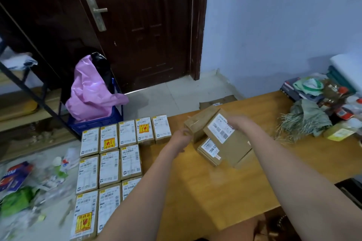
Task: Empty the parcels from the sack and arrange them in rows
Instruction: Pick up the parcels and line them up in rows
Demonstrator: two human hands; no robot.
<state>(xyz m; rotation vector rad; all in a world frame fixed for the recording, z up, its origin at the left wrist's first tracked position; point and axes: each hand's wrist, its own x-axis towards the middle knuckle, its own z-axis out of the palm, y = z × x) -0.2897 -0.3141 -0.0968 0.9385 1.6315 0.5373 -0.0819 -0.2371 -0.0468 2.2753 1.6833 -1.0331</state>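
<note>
View: head, single wide-angle camera worn on the person's head. Facing: forward and down, across a wooden tabletop (205, 191) toward a dark brown door (137, 25) and pale blue wall (274, 25) at the far side. Range: close; both forearms enter from the near edge. Edges bow with lens distortion. Floor (166, 96) visible far and left. No second view to overlap.

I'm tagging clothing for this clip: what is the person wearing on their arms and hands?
Nothing shows on them. The left hand and right hand are bare, without gloves. Both forearms are uncovered as far as the picture edge: no sleeves, watch or bracelet in view. Rings cannot be told.
</note>
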